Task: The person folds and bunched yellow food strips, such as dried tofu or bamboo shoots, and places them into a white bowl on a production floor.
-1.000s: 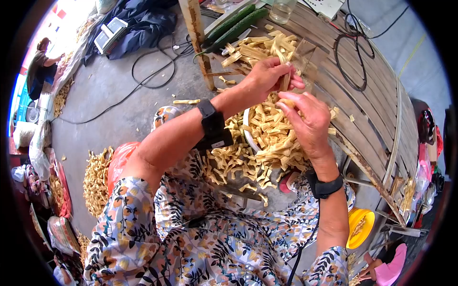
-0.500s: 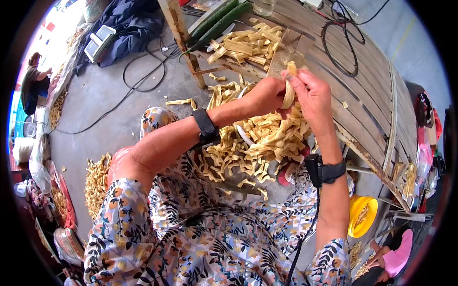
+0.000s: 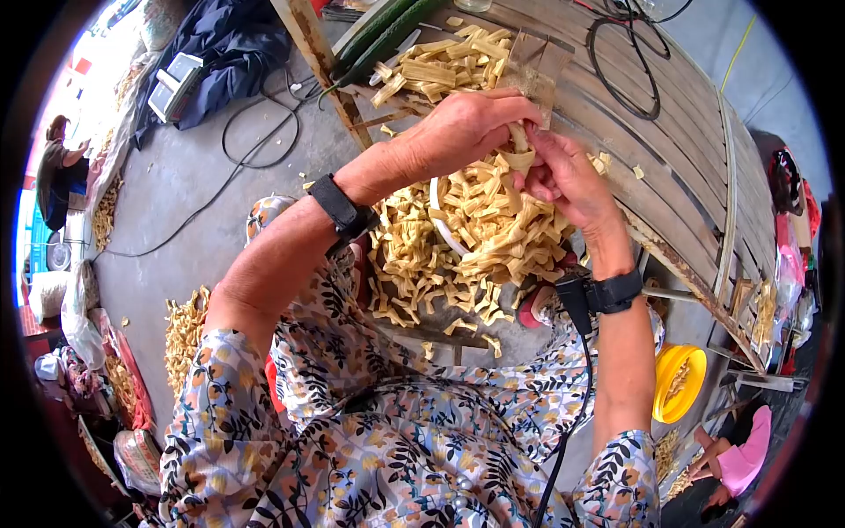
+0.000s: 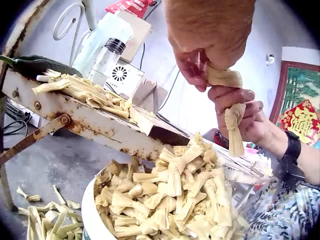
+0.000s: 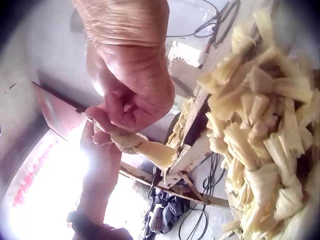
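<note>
My left hand (image 3: pixel 466 128) and right hand (image 3: pixel 572 180) meet above the heap, pinching one pale yellow fibrous strip (image 3: pixel 519 157) between them. In the left wrist view the strip (image 4: pixel 234 120) shows a knot-like fold, its flat tail hanging down past the right fingers. Part of it lies hidden behind fingers in the head view. The right wrist view shows the tail (image 5: pixel 157 152) sticking out below the fingertips. Under both hands, many knotted strips (image 3: pixel 506 229) fill a white-rimmed container (image 4: pixel 90 212) above its edge.
Uncut-looking flat strips (image 3: pixel 449 66) lie on the slatted wooden table (image 3: pixel 678 150), beside two cucumbers (image 3: pixel 383 40). Black cable (image 3: pixel 607 88) coils on the table. More knots (image 3: pixel 185 339) are heaped on the floor at left; a yellow bucket (image 3: pixel 678 387) stands at right.
Both hands have come together around the strip. It was nearly straight and upright between them half a second ago; now it is bent over into a loop or knot.
</note>
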`<action>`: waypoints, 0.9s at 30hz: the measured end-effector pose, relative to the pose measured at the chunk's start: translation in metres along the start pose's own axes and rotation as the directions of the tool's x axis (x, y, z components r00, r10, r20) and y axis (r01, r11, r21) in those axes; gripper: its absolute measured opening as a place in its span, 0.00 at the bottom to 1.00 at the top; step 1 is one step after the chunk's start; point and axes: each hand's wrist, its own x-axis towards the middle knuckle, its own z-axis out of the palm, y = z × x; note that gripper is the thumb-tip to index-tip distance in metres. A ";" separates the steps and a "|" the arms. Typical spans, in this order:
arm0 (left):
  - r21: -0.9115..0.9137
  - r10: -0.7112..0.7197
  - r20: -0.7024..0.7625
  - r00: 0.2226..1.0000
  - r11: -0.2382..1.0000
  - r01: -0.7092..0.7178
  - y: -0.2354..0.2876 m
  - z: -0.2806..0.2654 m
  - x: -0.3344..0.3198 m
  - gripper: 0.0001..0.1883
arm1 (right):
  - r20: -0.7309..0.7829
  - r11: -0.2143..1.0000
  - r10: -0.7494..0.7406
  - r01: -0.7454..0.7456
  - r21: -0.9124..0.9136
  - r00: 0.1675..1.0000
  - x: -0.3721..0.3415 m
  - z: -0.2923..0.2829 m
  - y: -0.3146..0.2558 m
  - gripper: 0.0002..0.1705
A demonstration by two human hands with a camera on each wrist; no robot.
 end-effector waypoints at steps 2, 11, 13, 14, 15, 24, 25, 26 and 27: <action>0.095 0.022 0.014 1.000 0.995 -0.023 -0.006 0.000 -0.004 0.16 | -0.083 0.996 0.004 -0.011 -0.087 0.997 0.002 0.001 0.011 0.24; -0.553 -0.497 0.125 0.858 0.684 0.477 -0.018 0.007 -0.009 0.10 | -0.297 0.909 -0.346 0.240 -0.342 0.890 0.009 0.008 0.011 0.18; -0.652 -0.551 0.287 0.784 0.487 0.581 -0.009 0.000 -0.006 0.10 | -0.307 0.942 -0.304 0.236 -0.237 0.902 0.009 0.000 0.013 0.17; -0.677 -0.498 0.297 0.815 0.493 0.547 -0.010 0.001 -0.007 0.12 | -0.313 0.955 -0.282 0.234 -0.181 0.907 0.008 -0.004 0.014 0.17; -0.612 -0.453 0.281 0.846 0.594 0.522 -0.013 0.001 -0.008 0.13 | -0.289 0.969 -0.241 0.215 -0.120 0.927 0.007 -0.007 0.014 0.16; -0.101 -0.159 -0.074 0.985 0.983 0.151 -0.016 0.009 -0.011 0.12 | -0.065 0.973 -0.099 0.111 0.203 0.993 0.000 -0.004 0.011 0.19; -0.001 -0.117 -0.037 0.992 0.993 0.117 -0.012 0.009 -0.011 0.12 | -0.068 0.982 -0.089 0.099 0.163 0.994 0.001 -0.005 0.012 0.20; 0.099 -0.079 0.005 0.997 0.992 0.078 -0.007 0.008 -0.012 0.12 | -0.070 0.988 -0.079 0.088 0.124 0.994 0.003 -0.005 0.016 0.21; 0.196 -0.047 0.052 0.998 0.980 0.036 -0.003 0.008 -0.013 0.12 | -0.073 0.993 -0.068 0.074 0.086 0.995 0.005 -0.005 0.022 0.22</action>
